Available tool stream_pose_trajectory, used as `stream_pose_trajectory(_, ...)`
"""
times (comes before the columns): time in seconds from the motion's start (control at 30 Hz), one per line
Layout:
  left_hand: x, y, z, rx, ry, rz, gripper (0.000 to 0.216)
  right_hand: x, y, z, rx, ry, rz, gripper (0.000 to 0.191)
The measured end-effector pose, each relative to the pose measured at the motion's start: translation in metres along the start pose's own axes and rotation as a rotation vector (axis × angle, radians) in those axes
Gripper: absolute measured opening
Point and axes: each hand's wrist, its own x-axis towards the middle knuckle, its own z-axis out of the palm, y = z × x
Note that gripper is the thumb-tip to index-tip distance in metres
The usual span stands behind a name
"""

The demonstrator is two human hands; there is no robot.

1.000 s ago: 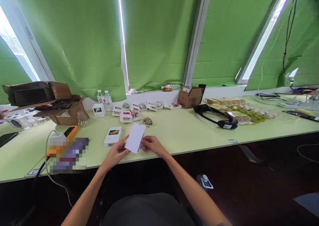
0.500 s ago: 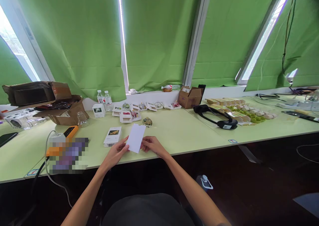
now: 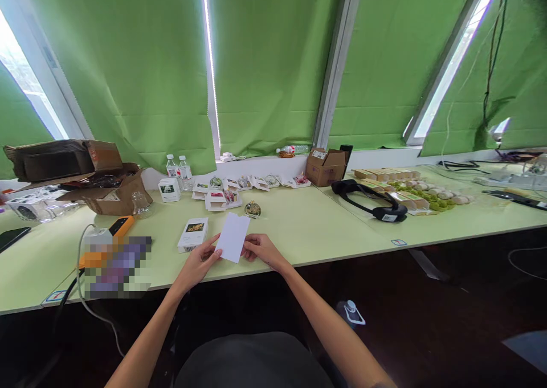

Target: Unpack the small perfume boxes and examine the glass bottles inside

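Both my hands hold a flat white card sleeve (image 3: 233,236) upright just above the near edge of the pale green table (image 3: 316,223). My left hand (image 3: 200,261) pinches its lower left edge and my right hand (image 3: 260,247) grips its lower right edge, fingers closed on it. A small white box with a yellow picture (image 3: 194,233) lies just left of the sleeve. A round gold and green ornament (image 3: 253,208) lies on the table right behind it.
Several open small white boxes with ornaments (image 3: 239,184) line the back. Two water bottles (image 3: 179,168) and open cardboard boxes (image 3: 106,191) sit at the left, another cardboard box (image 3: 325,166) at the back. A black headset (image 3: 371,201) and rows of small packets (image 3: 410,190) lie right.
The white sleeve has turned slightly in my hands, its face flatter toward me. My hands stay in the same place.
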Motion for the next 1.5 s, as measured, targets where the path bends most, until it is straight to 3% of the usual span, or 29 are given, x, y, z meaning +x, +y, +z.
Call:
stream_pose_trajectory(0.5,0.003,-0.009,0.0,0.035,0.044,-0.008,0.06,0.0,0.0,0.0,-0.001,-0.011,-0.008,0.045)
stream_pose_trajectory(0.83,0.002,-0.008,0.0,0.016,0.045,-0.003,0.057,0.004,0.004,0.0,0.028,0.05,0.022,0.054)
stream_pose_trajectory(1.5,-0.001,-0.007,0.0,0.128,0.042,-0.025,0.059,-0.001,-0.004,0.002,-0.009,0.027,-0.013,0.046)
